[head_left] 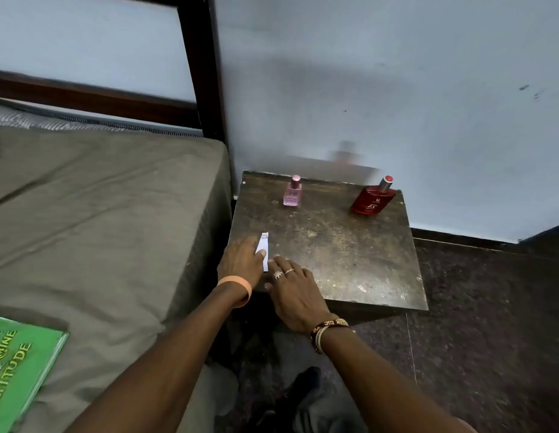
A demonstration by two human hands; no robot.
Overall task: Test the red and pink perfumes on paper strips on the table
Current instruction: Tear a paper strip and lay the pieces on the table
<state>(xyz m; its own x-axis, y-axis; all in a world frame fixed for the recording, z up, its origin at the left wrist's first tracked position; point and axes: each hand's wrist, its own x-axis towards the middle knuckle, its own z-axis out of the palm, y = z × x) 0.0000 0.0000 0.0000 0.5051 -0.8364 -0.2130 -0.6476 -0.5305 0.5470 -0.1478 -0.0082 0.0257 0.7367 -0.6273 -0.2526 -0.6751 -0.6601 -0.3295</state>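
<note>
A small pink perfume bottle point(292, 192) stands upright at the back of the dark, worn table point(340, 260). At the back right corner a larger red perfume bottle point(372, 200) with a silver and red cap stands upright. A white paper strip point(262, 243) lies flat near the table's left edge. My left hand point(240, 260) rests flat there, its thumb tip pressing on the strip. Just right of it my right hand point(295, 292) lies flat, its fingertips touching the strip's near end. Both bottles are well away from my hands.
A bed with a grey sheet point(100, 229) and a dark wooden frame point(206, 89) stands against the table's left side. A green book point(18, 367) lies on the bed at lower left. A pale wall is behind the table and dark speckled floor to its right.
</note>
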